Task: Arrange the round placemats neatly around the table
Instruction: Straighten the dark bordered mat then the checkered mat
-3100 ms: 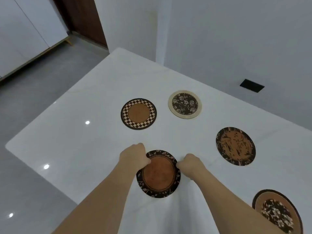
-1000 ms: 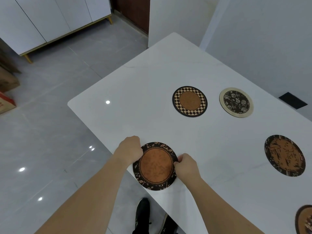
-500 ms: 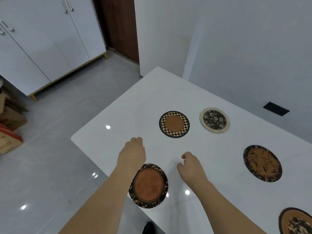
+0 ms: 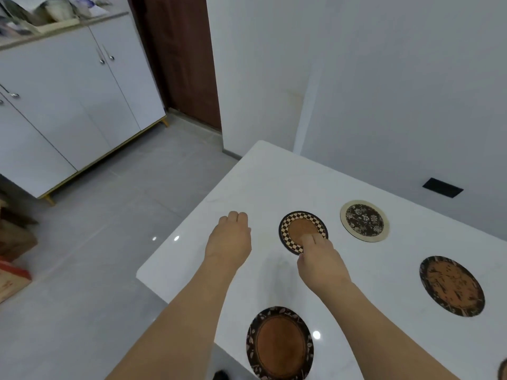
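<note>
Several round placemats lie on the white table (image 4: pixel 274 182). The leaf-bordered brown mat (image 4: pixel 279 342) rests at the near edge between my forearms. My right hand (image 4: pixel 319 256) reaches over the near rim of the checkered mat (image 4: pixel 299 224), fingertips on or just above it, holding nothing. My left hand (image 4: pixel 230 238) hovers palm down left of that mat, fingers together, empty. A cream-rimmed floral mat (image 4: pixel 364 220) lies farther right and a dark speckled mat (image 4: pixel 451 286) at the right side.
The table's left corner (image 4: pixel 142 270) drops to grey floor tiles. White cabinets (image 4: pixel 68 105) stand at the left, a dark door (image 4: pixel 181 58) behind. A black socket plate (image 4: pixel 442 187) sits on the wall. A sliver of another mat (image 4: pixel 503 370) shows bottom right.
Both hands let go of the leaf-bordered mat at the near edge and moved forward. The right hand now reaches the checkered mat; the left hovers beside it.
</note>
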A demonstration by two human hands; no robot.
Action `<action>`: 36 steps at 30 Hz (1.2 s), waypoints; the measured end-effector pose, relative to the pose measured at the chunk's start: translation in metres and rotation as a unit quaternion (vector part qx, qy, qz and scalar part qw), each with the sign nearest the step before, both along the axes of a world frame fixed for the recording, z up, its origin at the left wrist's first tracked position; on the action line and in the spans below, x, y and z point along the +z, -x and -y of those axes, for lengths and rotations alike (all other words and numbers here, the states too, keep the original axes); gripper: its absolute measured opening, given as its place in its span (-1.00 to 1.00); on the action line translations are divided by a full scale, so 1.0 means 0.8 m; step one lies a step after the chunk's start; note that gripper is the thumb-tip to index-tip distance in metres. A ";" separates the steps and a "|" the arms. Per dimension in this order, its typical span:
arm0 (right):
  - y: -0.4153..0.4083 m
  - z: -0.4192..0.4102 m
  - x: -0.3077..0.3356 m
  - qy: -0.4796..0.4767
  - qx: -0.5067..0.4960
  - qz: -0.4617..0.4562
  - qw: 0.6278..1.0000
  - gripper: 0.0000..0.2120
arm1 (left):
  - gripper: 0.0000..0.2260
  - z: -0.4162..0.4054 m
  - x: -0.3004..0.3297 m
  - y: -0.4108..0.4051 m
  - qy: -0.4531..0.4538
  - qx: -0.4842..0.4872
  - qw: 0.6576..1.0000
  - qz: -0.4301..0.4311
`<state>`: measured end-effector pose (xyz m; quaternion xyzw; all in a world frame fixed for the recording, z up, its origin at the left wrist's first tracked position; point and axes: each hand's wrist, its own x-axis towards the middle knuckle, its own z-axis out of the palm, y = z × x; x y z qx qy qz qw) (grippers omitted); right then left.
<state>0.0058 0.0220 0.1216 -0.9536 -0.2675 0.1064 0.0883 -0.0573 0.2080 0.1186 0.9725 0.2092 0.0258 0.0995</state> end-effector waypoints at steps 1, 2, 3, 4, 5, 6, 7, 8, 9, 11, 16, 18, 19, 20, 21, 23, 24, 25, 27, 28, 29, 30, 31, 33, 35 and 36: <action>0.002 -0.016 0.001 0.006 0.014 0.007 1.000 -0.65 | -0.73 -0.016 0.001 -0.002 0.007 0.013 1.000 -0.001; 0.004 -0.032 0.000 0.010 0.027 0.011 1.000 -0.65 | -0.73 -0.031 0.001 -0.004 0.015 0.027 1.000 -0.002; 0.005 -0.046 0.000 0.011 0.035 0.012 0.999 -0.66 | -0.73 -0.042 0.001 -0.004 0.025 0.039 0.999 -0.008; 0.006 -0.059 -0.001 0.012 0.040 0.012 0.999 -0.66 | -0.73 -0.051 0.000 -0.003 0.033 0.044 0.998 -0.016; 0.006 -0.070 -0.002 0.014 0.045 0.012 0.999 -0.66 | -0.73 -0.058 0.000 -0.001 0.035 0.044 0.998 -0.027; 0.005 -0.078 -0.003 0.016 0.048 0.013 0.999 -0.65 | -0.73 -0.063 -0.001 -0.001 0.033 0.042 0.998 -0.038; 0.003 -0.086 -0.005 0.018 0.053 0.012 0.998 -0.64 | -0.72 -0.068 -0.001 0.000 0.035 0.046 0.997 -0.046; 0.000 -0.092 -0.008 0.021 0.058 0.008 0.998 -0.64 | -0.72 -0.072 -0.001 0.000 0.043 0.055 0.996 -0.054; -0.004 -0.099 -0.010 0.023 0.061 0.000 0.998 -0.64 | -0.71 -0.076 -0.001 0.001 0.057 0.070 0.994 -0.059; -0.011 -0.109 -0.017 0.005 0.048 -0.028 0.998 -0.64 | -0.70 -0.082 -0.004 0.003 0.089 0.091 0.989 -0.075; -0.050 -0.104 -0.056 -0.096 -0.139 -0.150 0.974 -0.67 | -0.73 -0.100 -0.033 -0.035 0.235 0.127 0.957 -0.111; -0.075 -0.086 -0.079 -0.135 -0.262 -0.177 0.939 -0.70 | -0.92 -0.096 -0.053 -0.076 0.361 0.180 0.909 -0.106; -0.089 -0.077 -0.091 -0.150 -0.329 -0.188 0.913 -0.67 | -0.88 -0.089 -0.066 -0.100 0.430 0.207 0.873 -0.101; -0.104 -0.067 -0.105 -0.155 -0.401 -0.201 0.880 -0.63 | -0.84 -0.080 -0.079 -0.123 0.495 0.236 0.830 -0.103; -0.119 -0.059 -0.118 -0.150 -0.473 -0.214 0.841 -0.59 | -0.83 -0.068 -0.093 -0.145 0.552 0.262 0.784 -0.108; -0.146 -0.042 -0.144 -0.150 -0.591 -0.239 0.755 -0.55 | -0.86 -0.040 -0.122 -0.181 0.611 0.280 0.730 -0.124; -0.155 -0.035 -0.157 -0.161 -0.627 -0.248 0.721 -0.57 | -0.89 -0.025 -0.134 -0.196 0.621 0.278 0.721 -0.129; -0.162 -0.031 -0.168 -0.178 -0.640 -0.254 0.703 -0.62 | -0.92 -0.011 -0.145 -0.210 0.619 0.276 0.724 -0.129; -0.170 -0.026 -0.184 -0.205 -0.642 -0.246 0.696 -0.77 | -0.92 0.006 -0.169 -0.226 0.568 0.265 0.771 -0.118; -0.173 -0.023 -0.192 -0.204 -0.642 -0.243 0.698 -0.91 | -0.89 0.011 -0.177 -0.230 0.536 0.252 0.798 -0.116; -0.173 -0.023 -0.196 -0.206 -0.635 -0.244 0.703 -0.94 | -0.85 0.014 -0.182 -0.232 0.509 0.237 0.819 -0.117; -0.171 -0.024 -0.198 -0.214 -0.625 -0.244 0.710 -0.82 | -0.80 0.015 -0.185 -0.232 0.486 0.222 0.837 -0.120; -0.169 -0.027 -0.194 -0.231 -0.613 -0.245 0.715 -0.76 | -0.75 0.013 -0.186 -0.230 0.465 0.207 0.852 -0.123; -0.167 -0.036 -0.187 -0.251 -0.581 -0.266 0.727 -0.71 | -0.66 -0.001 -0.181 -0.225 0.435 0.192 0.872 -0.115; -0.169 -0.058 -0.182 -0.260 -0.539 -0.280 0.751 -0.69 | -0.62 -0.029 -0.171 -0.219 0.415 0.187 0.886 -0.089; -0.169 -0.075 -0.179 -0.250 -0.514 -0.278 0.772 -0.69 | -0.61 -0.048 -0.164 -0.215 0.404 0.188 0.892 -0.074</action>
